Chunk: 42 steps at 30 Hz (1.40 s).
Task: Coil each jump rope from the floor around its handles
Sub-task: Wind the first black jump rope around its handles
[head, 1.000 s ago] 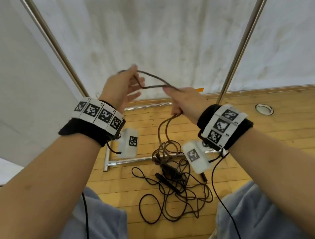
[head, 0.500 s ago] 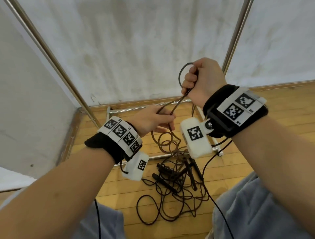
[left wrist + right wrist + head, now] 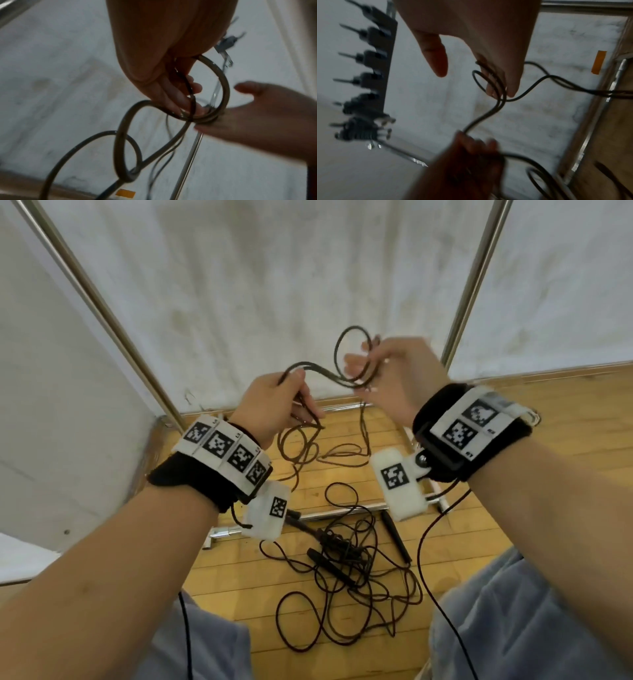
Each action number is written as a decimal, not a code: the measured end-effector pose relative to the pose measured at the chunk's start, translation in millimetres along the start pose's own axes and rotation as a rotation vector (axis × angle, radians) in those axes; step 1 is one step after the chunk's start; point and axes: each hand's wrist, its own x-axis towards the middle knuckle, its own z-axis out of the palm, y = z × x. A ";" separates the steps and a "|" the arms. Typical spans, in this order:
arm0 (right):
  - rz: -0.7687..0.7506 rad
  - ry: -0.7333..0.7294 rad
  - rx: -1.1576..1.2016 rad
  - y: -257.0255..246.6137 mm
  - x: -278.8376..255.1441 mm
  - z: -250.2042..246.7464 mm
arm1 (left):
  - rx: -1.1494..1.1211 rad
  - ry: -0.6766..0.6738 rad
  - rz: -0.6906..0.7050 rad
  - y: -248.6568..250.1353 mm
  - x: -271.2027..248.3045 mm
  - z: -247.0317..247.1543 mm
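Dark rope [image 3: 310, 369] gripped by left hand [image 3: 270, 402], looped over right hand [image 3: 394, 378] fingers

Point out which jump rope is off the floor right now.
The brown jump rope: it is strung between the left hand and right hand, while the black ropes lie tangled on the wooden floor.

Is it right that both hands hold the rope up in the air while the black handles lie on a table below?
Not quite: the handles lie on the wooden floor, not a table, as the head view shows. Both the left hand and the right hand do hold the rope up.
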 end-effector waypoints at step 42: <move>-0.014 -0.060 -0.201 48.9 5.4 30.8 | 0.170 -0.417 -0.197 2.4 -13.8 -21.9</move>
